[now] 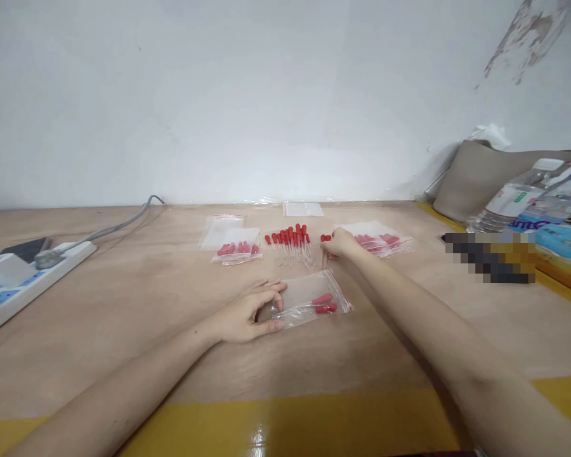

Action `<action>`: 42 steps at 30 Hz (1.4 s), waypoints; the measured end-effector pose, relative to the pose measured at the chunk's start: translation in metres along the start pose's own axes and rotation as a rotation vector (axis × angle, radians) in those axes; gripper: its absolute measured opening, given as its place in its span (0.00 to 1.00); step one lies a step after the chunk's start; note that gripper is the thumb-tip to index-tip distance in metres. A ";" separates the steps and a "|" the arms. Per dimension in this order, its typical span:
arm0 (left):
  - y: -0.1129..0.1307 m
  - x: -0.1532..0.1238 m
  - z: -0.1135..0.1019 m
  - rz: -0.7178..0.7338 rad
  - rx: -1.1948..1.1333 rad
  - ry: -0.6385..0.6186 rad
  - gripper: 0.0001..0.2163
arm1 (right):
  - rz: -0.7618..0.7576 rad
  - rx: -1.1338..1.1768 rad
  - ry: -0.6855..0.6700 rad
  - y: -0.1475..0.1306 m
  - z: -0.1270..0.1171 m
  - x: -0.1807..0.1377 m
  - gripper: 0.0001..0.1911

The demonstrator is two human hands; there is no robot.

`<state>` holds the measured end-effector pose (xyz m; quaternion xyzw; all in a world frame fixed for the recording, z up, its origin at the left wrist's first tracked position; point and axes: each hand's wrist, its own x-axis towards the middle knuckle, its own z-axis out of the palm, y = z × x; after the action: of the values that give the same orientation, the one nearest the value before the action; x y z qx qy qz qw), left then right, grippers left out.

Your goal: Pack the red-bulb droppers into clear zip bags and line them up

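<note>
A clear zip-lock bag (299, 291) lies flat on the table in front of me, two red-bulbed droppers (326, 308) inside it. At its left end rests my left hand (252, 311), thumb and fingers apart, touching the plastic. Farther back, my right hand (342, 244) is closed in a pinch at a pair of droppers (325, 238) with thin clear stems; its fingertips are partly hidden. Just left of it is a loose pile of droppers (292, 238), red bulbs pointing away from me.
Filled bags of droppers lie left (240, 248) and right (390, 240) of the pile. Flat bags (222, 230) and a white packet (303, 209) are behind. A power strip (71, 257) stands left; bottles (511, 200), a grey-brown bag (480, 174) and a blue packet (566, 242) stand right.
</note>
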<state>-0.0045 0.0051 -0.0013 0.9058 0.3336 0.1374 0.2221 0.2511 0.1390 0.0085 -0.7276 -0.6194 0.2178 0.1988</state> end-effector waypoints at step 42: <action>-0.003 0.000 0.005 0.026 0.136 0.031 0.27 | -0.569 0.483 -0.523 0.042 -0.017 -0.108 0.12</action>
<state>-0.0046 0.0057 -0.0071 0.9208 0.3337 0.1315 0.1531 0.2795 0.0256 0.0067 -0.3817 -0.7557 0.4689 0.2516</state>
